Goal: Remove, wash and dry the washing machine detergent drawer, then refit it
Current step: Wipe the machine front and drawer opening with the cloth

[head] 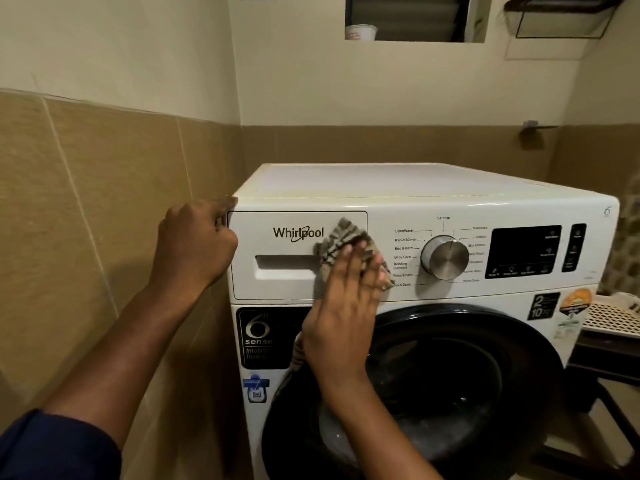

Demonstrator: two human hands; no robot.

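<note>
Two hands meet at the washing machine, where the detergent drawer looks seated in its slot, its long axis running left to right. The left hand curls its fingers at the drawer's upper-left corner (an actual grip cannot be made out). At the drawer's right end, the right hand presses a striped cloth flat with straight fingers. The handle recess, mid-drawer, lies between the hands, nearer the right.

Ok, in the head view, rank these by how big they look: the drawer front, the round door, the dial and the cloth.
1. round door
2. drawer front
3. dial and cloth: they look about alike, and the right hand covers part of the cloth, so I won't rank them.
</note>
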